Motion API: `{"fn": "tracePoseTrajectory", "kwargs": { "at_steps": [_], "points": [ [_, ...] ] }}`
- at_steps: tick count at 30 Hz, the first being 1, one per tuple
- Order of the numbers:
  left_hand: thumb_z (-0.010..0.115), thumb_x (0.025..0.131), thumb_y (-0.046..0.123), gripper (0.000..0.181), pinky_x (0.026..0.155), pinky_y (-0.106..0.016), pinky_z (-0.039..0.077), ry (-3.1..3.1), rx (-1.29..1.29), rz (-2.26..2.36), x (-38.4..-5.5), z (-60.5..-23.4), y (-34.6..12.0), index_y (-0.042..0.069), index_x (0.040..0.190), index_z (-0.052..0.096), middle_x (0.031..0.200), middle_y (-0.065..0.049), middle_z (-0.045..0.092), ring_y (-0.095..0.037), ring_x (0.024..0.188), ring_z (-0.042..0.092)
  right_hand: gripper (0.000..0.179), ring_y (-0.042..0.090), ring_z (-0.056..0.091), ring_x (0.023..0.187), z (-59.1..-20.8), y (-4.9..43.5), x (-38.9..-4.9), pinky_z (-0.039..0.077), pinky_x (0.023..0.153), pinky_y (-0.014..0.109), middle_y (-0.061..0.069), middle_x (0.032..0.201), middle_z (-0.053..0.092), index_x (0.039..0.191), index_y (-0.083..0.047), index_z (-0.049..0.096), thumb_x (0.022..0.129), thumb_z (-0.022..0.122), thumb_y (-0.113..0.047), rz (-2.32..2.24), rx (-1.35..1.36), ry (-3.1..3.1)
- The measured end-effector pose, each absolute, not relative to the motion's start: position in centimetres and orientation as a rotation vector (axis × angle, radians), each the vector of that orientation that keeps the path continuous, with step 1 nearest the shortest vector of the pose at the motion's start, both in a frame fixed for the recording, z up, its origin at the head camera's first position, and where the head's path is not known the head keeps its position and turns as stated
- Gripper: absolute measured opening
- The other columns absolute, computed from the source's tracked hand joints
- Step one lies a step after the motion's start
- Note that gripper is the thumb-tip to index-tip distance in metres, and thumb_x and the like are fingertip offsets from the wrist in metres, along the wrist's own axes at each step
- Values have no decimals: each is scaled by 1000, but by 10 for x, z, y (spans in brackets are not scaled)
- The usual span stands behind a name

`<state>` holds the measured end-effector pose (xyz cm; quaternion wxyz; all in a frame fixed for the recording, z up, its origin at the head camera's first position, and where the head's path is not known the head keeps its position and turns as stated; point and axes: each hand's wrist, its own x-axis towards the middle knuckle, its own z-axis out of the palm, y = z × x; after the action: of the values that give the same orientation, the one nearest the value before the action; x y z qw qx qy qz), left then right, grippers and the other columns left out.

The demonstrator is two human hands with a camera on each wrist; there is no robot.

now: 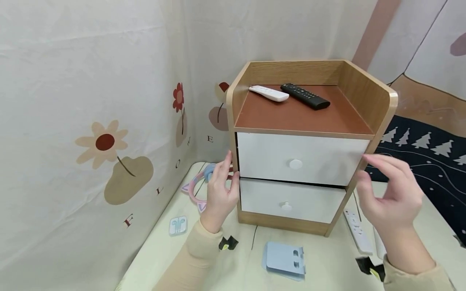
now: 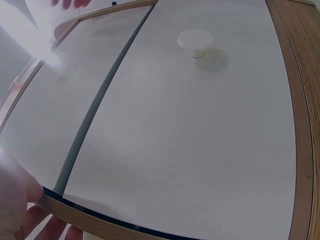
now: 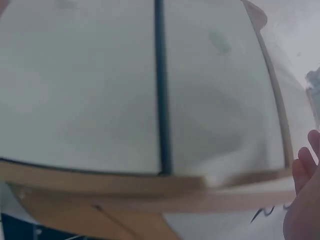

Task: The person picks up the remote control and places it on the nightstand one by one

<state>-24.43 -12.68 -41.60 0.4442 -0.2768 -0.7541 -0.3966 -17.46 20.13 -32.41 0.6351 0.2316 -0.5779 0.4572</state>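
A small wooden cabinet (image 1: 284, 229) with two white drawers stands before me, each drawer with a round white knob. At its left side panel is my left hand (image 1: 221, 194), fingers extended along the outside and thumb at the front edge. The left wrist view shows the thumb (image 2: 30, 190) on that edge, with other fingers behind the panel. My right hand (image 1: 395, 194) is at the cabinet's right edge, thumb and fingers spread apart with nothing between them. In the right wrist view, this hand (image 3: 305, 195) shows apart from the wooden edge.
A white remote (image 1: 269, 93) and a black remote (image 1: 305, 96) lie on the cabinet top. Around the cabinet are a pink cat-ear headband (image 1: 193, 190), boxed earphones (image 1: 178, 225), a blue folding stand (image 1: 284, 258) and a white power strip (image 1: 357, 232). Patterned cloth (image 1: 87, 72) hangs behind.
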Motion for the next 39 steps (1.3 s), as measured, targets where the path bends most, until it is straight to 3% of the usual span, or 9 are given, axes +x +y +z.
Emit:
{"fn": "tracePoseTrajectory", "kwargs": {
  "at_steps": [5, 9, 15, 23, 35, 37, 39],
  "points": [
    [66, 101, -8, 68, 80, -34, 70, -1871, -680, -981, -244, -416, -127, -3, 165, 43, 125, -27, 66, -35, 104, 73, 26, -1, 72, 107, -366, 233, -164, 57, 102, 11, 0, 110, 82, 104, 22, 72, 92, 68, -1, 1102, 384, -1386],
    [66, 101, -7, 68, 80, -34, 70, -1878, -670, -980, -244, -416, -127, -3, 165, 43, 126, -27, 66, -35, 104, 74, 26, -8, 68, 104, -406, 262, -157, 54, 97, 3, -22, 116, 71, 114, 21, 73, 96, 66, 3, 1110, 174, -1534],
    [66, 101, -8, 69, 80, -33, 70, -1873, -667, -970, -244, -417, -127, -3, 165, 42, 126, -27, 66, -35, 104, 74, 31, -23, 60, 98, -467, 303, -158, 48, 92, -2, -37, 116, 62, 125, 10, 76, 97, 67, 0, 1018, -142, -1758],
    [66, 102, -7, 68, 80, -34, 70, -1881, -673, -982, -244, -417, -126, -2, 166, 42, 126, -26, 66, -34, 104, 74, 36, -21, 59, 96, -504, 317, -150, 47, 89, -4, -38, 111, 57, 133, 2, 75, 97, 68, -1, 1094, -360, -1814],
    [67, 100, -10, 69, 78, -32, 69, -1867, -680, -974, -245, -419, -125, -4, 164, 44, 124, -26, 66, -34, 102, 74, 48, -25, 44, 97, -533, 330, -144, 36, 85, -6, -45, 112, 41, 149, -8, 67, 104, 66, -25, 1104, -659, -2048],
    [67, 100, -9, 68, 78, -33, 69, -1867, -682, -976, -245, -418, -125, -4, 164, 44, 124, -26, 66, -34, 102, 74, 49, -26, 42, 96, -537, 333, -144, 34, 83, -7, -43, 112, 40, 150, -10, 67, 104, 66, -27, 1096, -699, -2069],
    [67, 100, -8, 68, 79, -33, 70, -1865, -687, -976, -245, -417, -125, -4, 164, 44, 124, -27, 66, -34, 102, 73, 51, -26, 39, 95, -540, 336, -145, 33, 80, -7, -34, 120, 48, 152, -10, 65, 105, 65, -28, 1077, -736, -2100]
  ]
}}
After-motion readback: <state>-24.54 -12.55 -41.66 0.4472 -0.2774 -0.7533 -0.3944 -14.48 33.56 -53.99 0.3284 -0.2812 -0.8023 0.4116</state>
